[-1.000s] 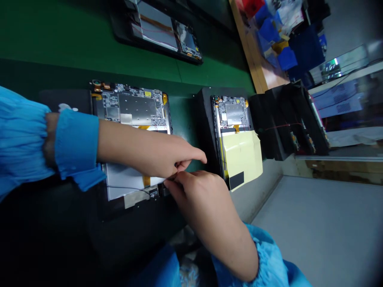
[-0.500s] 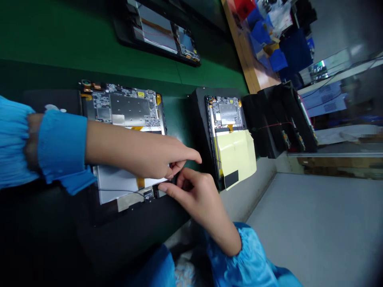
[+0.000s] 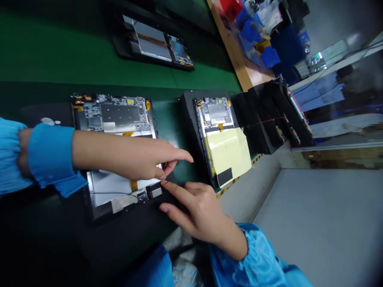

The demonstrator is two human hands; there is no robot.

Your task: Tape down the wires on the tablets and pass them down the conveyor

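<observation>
An opened tablet (image 3: 119,115) lies in front of me, its circuit board at the far end and a pale battery (image 3: 110,183) below the board. My left hand (image 3: 158,161) reaches across it from the left. Its thumb and a finger are pinched together at the tablet's right edge, while the index finger sticks out; whatever is between them is hidden. My right hand (image 3: 199,209) is beside that corner, index fingertip at the edge by the left thumb, thumb spread apart. Close by sits a small silver-and-black part (image 3: 155,192), with a thin black wire (image 3: 113,193) running left of it.
To the right, a second opened tablet (image 3: 215,113) rests on black foam, partly covered by a yellow sheet (image 3: 230,151). Another opened device (image 3: 155,44) lies at the back on the green mat (image 3: 60,44). Black foam holders (image 3: 263,119) and blue bins (image 3: 251,32) stand farther right.
My right thumb has come away from the tablet's edge and the index finger now reaches to the corner. My left hand keeps its pinch. The whole view has shifted slightly.
</observation>
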